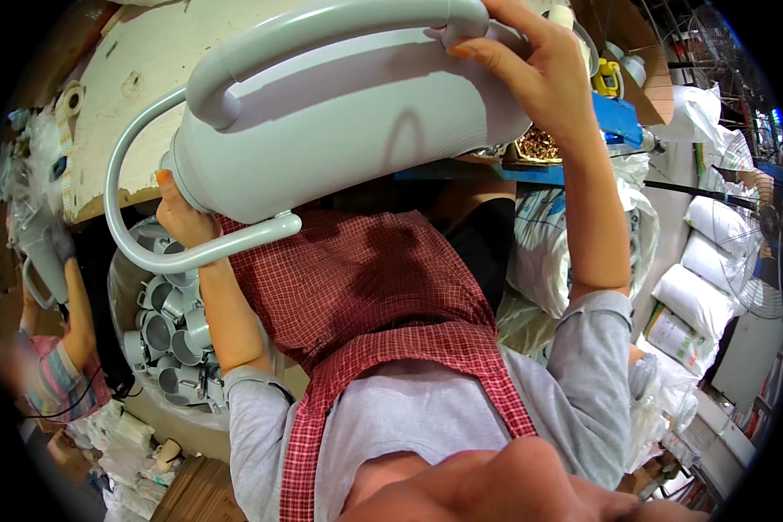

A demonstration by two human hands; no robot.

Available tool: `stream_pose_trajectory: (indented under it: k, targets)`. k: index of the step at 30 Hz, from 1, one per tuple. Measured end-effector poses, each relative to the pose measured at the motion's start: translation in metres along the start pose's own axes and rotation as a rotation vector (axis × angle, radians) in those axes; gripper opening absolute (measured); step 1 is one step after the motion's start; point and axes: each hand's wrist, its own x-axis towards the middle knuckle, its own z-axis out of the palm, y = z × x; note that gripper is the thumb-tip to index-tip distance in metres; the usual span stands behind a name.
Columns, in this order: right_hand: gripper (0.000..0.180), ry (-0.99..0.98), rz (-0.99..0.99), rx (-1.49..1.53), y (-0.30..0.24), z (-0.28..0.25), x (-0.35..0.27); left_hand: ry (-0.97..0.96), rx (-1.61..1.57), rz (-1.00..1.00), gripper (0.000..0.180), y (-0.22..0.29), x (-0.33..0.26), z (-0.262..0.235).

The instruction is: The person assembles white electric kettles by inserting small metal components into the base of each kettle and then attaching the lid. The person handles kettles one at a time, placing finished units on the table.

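Observation:
A large pale grey plastic jug (348, 130) lies sideways across both my hands, above my lap and in front of the bench. Along its far side runs a thick tubular handle (322, 36), and a thinner looped carrying handle (116, 187) curves round its left end. My left hand (187, 217) holds the narrower neck end, with the thumb up against it and the other fingers partly hidden below. At the right end, my right hand (544, 74) grips the jug by its base, the thumb beside the end of the tubular handle.
A pale worktable (117, 139) stretches ahead. At my left stands a lined bin of grey cup-like parts (170, 331). Copper-coloured small parts (538, 143) sit in a tray by a blue tool (616, 120). A fan (761, 217) and white sacks (692, 296) stand right; a co-worker (70, 348) handles a similar jug.

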Motion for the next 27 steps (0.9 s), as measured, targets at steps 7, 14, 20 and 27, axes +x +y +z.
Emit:
stream_pose_trajectory:
  k: [7, 14, 20, 27]
  targets:
    - [0.039, 0.030, 0.042, 0.043, -0.001, 0.003, -0.004, 0.062, -0.059, 0.027, 0.053, 0.009, -0.009, 0.011]
    - [0.038, 0.081, -0.020, -0.014, 0.004, 0.008, -0.005, 0.047, 0.070, -0.002, 0.053, -0.006, 0.003, -0.017]
    - [0.037, 0.179, 0.052, -0.161, 0.007, 0.016, -0.018, 0.007, 0.270, 0.078, 0.039, -0.014, 0.004, -0.012]
    - [0.047, 0.668, -0.033, -0.175, 0.023, -0.010, -0.184, -0.036, 0.323, 0.294, 0.042, -0.007, -0.008, -0.016]
